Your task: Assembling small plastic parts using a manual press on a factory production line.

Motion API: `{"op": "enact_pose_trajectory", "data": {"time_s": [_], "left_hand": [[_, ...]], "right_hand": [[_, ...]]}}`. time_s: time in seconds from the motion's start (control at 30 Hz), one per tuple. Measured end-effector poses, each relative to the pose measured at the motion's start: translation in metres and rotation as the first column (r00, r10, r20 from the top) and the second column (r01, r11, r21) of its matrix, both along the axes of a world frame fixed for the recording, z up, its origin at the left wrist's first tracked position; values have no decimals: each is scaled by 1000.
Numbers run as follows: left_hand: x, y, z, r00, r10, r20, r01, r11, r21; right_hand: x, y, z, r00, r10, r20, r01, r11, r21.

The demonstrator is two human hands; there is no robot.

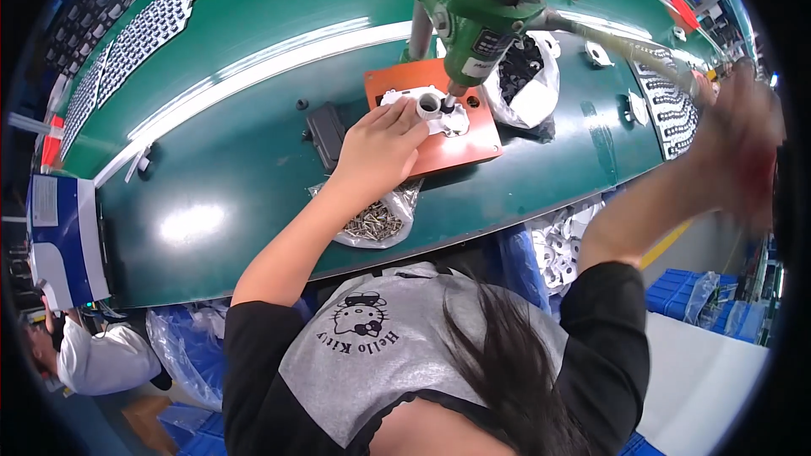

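Observation:
A green lever press (473,25) stands over an orange fixture block (469,148). On the block sits a white plastic part (456,122) with a round collar, right below the press tip. My left hand (384,143) holds this part from the left, its fingers bent against it beside the collar. Far out to the right, my right hand (739,135) is blurred by motion and closed round the end of the press lever (642,51). A bag of small metal screws (372,224) lies just under my left wrist.
Behind the block, to its right, is a white bag of black parts (519,76). A dark box (324,135) lies left of the block. White parts (557,245) fill a bin below the table edge. Another person (106,359) sits at the lower left.

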State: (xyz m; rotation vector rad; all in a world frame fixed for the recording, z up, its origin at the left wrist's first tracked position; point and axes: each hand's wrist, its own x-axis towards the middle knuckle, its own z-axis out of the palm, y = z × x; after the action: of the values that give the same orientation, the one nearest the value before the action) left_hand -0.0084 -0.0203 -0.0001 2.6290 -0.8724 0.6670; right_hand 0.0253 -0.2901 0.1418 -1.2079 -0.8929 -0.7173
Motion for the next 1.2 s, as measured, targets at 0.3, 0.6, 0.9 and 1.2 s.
{"op": "enact_pose_trajectory", "data": {"time_s": [0.3,0.6,0.9,1.2], "left_hand": [[3,-1,1,907,96,-411,-165,977,-136],[23,2,33,979,3,-203,-18,997,-74],[86,97,13,832,-39,-553,-487,426,-763],[138,217,-72,695,718,-30,-708,676,-205]], "right_hand": [[-85,-28,-69,996,-21,92,37,984,-176],[138,76,50,791,368,-489,-354,927,124],[189,-87,-199,513,-857,40,442,224,-869],[241,-120,-256,468,-882,53,183,38,-982]]}}
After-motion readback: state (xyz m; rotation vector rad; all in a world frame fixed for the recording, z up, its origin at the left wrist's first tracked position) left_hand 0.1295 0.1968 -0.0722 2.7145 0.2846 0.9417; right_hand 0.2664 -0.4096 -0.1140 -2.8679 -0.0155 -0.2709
